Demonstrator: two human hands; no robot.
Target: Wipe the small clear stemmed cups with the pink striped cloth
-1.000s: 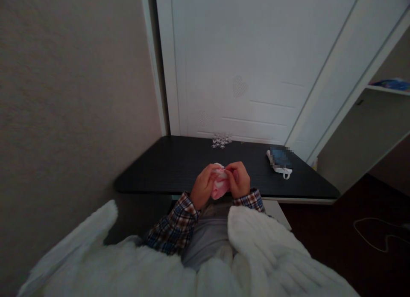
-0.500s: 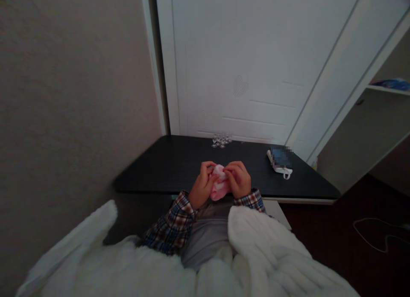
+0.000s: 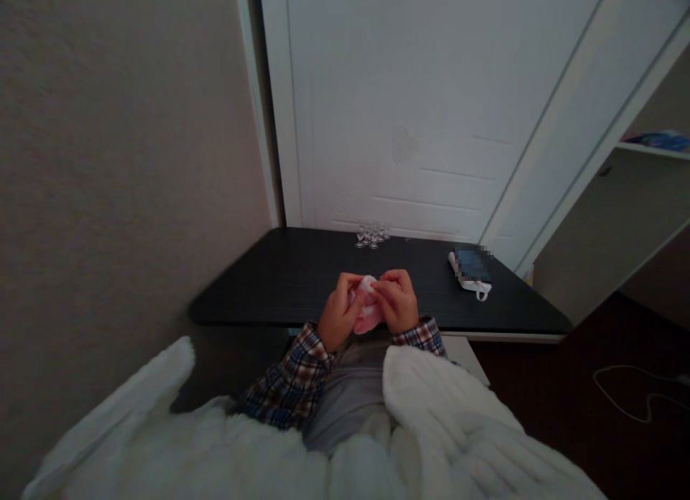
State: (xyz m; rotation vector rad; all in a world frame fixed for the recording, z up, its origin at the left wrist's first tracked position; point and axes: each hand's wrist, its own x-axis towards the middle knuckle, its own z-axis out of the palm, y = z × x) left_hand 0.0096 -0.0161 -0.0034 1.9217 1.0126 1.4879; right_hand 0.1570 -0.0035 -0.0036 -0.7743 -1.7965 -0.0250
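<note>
A small pink and white cloth (image 3: 367, 318) is held between my two hands, just over the front edge of the black table (image 3: 253, 284). My left hand (image 3: 339, 312) grips its left side, thumb and fingers pressed together. On the right side, my right hand (image 3: 397, 300) pinches the cloth near its top. The cloth is bunched, and its lower part hangs below my fingers. Several small clear objects (image 3: 371, 235) lie in a cluster at the back of the table, beyond my hands.
A dark device with a blurred screen (image 3: 473, 264) rests on a white item with a strap loop (image 3: 481, 292) at the table's right. A white panel (image 3: 388, 90) rises behind the table. At the lower right, a white cable (image 3: 625, 406) lies on the dark floor.
The fingers of my right hand have shifted slightly left over the cloth, which is bunched a little more. My left hand has hardly moved.
</note>
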